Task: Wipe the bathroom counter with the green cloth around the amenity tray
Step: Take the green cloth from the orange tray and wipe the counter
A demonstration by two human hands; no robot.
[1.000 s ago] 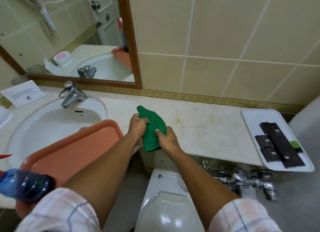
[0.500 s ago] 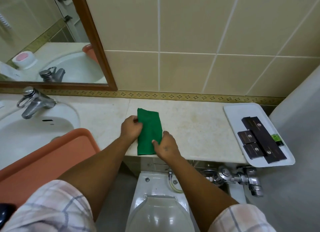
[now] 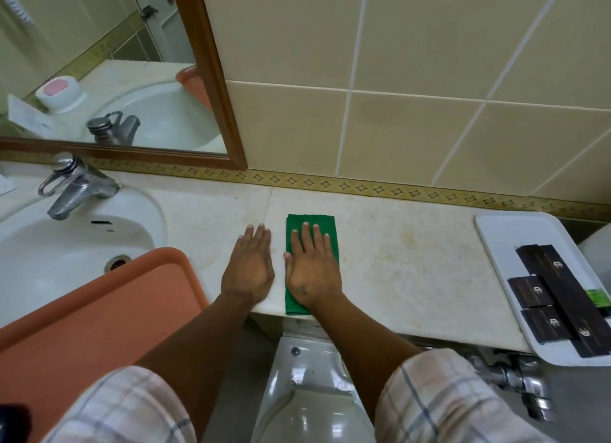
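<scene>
White amenity tray [image 3: 496, 244] holds dark boxes [image 3: 558, 297]; right hand [image 3: 312, 270] flat on green cloth [image 3: 310, 219].

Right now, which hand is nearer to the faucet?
Left. The left hand lies flat on the counter between faucet and cloth; the right hand presses the cloth, farther away.

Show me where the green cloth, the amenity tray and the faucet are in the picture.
green cloth [image 3: 310, 220]: head view, bare far end beyond the fingertips.
amenity tray [image 3: 506, 231]: head view, empty white far part.
faucet [image 3: 71, 191]: head view, middle of the metal body.
</scene>
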